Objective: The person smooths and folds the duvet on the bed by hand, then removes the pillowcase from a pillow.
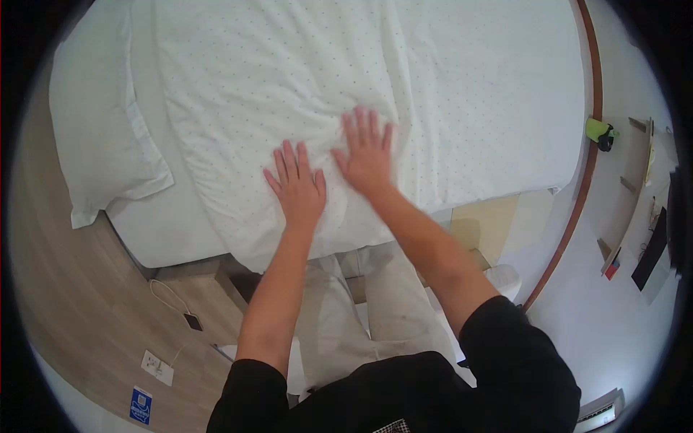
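A white dotted quilt (238, 94) lies over the bed, wrinkled around my hands and folded in ridges near the middle. My left hand (298, 195) rests flat on it with the fingers spread. To the right and a little farther up, my right hand (367, 159) is also spread over the quilt, its fingertips slightly blurred. Neither hand grips the cloth. The quilt's near edge hangs down in front of my legs.
A white pillow (101, 123) lies at the left end of the bed, on the white sheet (170, 231). Below it are a wooden bedside cabinet (206, 289), a cabled charger (192, 322) and a wall socket (157, 366). A shelf (635, 195) is at the right.
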The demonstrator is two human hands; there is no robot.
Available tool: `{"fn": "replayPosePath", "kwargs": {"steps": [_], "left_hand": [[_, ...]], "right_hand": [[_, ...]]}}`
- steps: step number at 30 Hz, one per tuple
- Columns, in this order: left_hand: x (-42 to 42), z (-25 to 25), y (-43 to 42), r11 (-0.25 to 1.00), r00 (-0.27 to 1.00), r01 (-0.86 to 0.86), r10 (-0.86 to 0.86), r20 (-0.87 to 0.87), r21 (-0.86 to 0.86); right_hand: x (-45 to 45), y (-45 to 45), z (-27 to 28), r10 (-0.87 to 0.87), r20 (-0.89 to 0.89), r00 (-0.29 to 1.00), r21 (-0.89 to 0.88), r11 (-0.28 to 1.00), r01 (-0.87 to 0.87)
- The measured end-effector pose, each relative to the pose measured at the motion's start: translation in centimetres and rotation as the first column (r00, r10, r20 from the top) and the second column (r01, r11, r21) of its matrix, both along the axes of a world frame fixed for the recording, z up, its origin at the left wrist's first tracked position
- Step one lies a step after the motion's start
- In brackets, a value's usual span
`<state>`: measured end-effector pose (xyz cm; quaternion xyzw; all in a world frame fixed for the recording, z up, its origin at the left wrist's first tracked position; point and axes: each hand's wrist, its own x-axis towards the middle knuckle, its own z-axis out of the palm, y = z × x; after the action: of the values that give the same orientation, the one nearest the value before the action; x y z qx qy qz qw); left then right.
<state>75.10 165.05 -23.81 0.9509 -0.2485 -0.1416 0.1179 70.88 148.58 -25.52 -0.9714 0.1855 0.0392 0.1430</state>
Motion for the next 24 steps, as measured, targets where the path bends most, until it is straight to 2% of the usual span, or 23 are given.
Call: {"fn": "replayPosePath", "kwargs": {"steps": [1, 3, 5, 8, 10, 12, 13, 14, 15, 16, 17, 18, 19, 20, 21, 22, 23, 24], "left_hand": [[0.5, -0.8, -0.1, 1.000, 1.000, -0.003, 0.002, 0.024, 0.017], [1.7, -1.5, 1.6, 0.998, 0.997, -0.020, 0.016, 0.075, 0.056], [1.3, -1.6, 4.5, 0.981, 0.994, -0.083, 0.070, 0.080, 0.178], [-1.0, -0.8, 10.0, 0.933, 0.967, -0.248, 0.223, 0.120, 0.263], [-2.9, 2.1, 12.1, 0.832, 0.938, -0.337, 0.337, 0.080, 0.442], [-6.0, 2.7, 17.4, 0.821, 0.884, -0.441, 0.468, 0.016, 0.363], [-8.1, 2.6, 19.7, 0.692, 0.692, -0.669, 0.713, -0.112, 0.271], [-8.6, 7.2, 19.6, 0.537, 0.373, -0.705, 0.836, -0.403, 0.463], [-14.0, 1.2, 28.1, 0.649, 0.435, -0.417, 0.757, -0.488, 0.636], [-18.4, -3.0, 34.8, 0.721, 0.478, -0.081, 0.634, -0.608, 0.688], [-18.9, 0.3, 33.9, 0.859, 0.444, 0.136, 0.393, -0.806, 0.494], [-19.2, 3.8, 32.8, 0.928, 0.356, 0.291, 0.121, -0.926, 0.233], [-20.6, 8.7, 29.5, 0.643, -0.005, -0.486, 0.675, -0.737, 0.592], [-21.8, 10.0, 29.3, 0.694, 0.188, -0.509, 0.667, -0.721, 0.510], [-23.1, 10.5, 29.9, 0.742, 0.371, -0.517, 0.644, -0.669, 0.428], [-22.7, 14.2, 28.3, 0.803, 0.438, -0.438, 0.583, -0.684, 0.404], [-22.5, 17.4, 27.2, 0.855, 0.500, -0.353, 0.515, -0.696, 0.379], [-22.1, 18.6, 26.8, 0.853, 0.458, -0.343, 0.518, -0.722, 0.394]], "right_hand": [[-0.2, -2.2, -0.8, -0.015, -0.022, 1.000, -0.064, 0.998, 0.013], [-2.9, -5.9, -2.1, -0.223, -0.022, 0.974, -0.006, 0.975, 0.223], [-7.1, -8.9, -1.8, -0.165, -0.191, 0.968, -0.146, 0.980, 0.138], [-13.0, -12.1, 0.0, -0.031, -0.268, 0.963, -0.037, 0.999, 0.022], [-16.0, -13.5, 1.2, 0.027, -0.316, 0.948, -0.002, 1.000, -0.029], [-18.8, -14.2, 2.3, 0.041, -0.375, 0.926, 0.006, 0.999, -0.042], [-20.0, -14.5, 2.5, 0.038, -0.406, 0.913, -0.013, 0.999, -0.047], [-21.0, -14.6, 3.6, 0.021, -0.482, 0.876, 0.006, 1.000, -0.021], [-22.1, -14.2, 5.0, 0.004, -0.553, 0.833, 0.026, 1.000, 0.012], [-23.1, -14.1, 6.1, 0.000, -0.649, 0.761, 0.058, 0.997, 0.050], [-23.4, -14.2, 8.3, 0.020, -0.748, 0.663, 0.147, 0.980, 0.137], [-25.2, -14.1, 9.0, 0.042, -0.781, 0.623, 0.166, 0.976, 0.143], [-27.5, -14.3, 8.4, 0.035, -0.802, 0.597, 0.234, 0.937, 0.259], [-28.2, -15.0, 9.9, 0.128, -0.851, 0.509, 0.309, 0.906, 0.288], [-32.1, -14.7, 8.1, 0.085, -0.795, 0.601, 0.318, 0.902, 0.292], [-36.1, -14.8, 5.8, 0.107, -0.806, 0.582, 0.317, 0.909, 0.271], [-35.1, -15.0, 11.8, 0.106, -0.808, 0.579, 0.280, 0.935, 0.219], [-36.3, -15.7, 12.4, 0.201, -0.803, 0.560, 0.322, 0.939, 0.124]]}}
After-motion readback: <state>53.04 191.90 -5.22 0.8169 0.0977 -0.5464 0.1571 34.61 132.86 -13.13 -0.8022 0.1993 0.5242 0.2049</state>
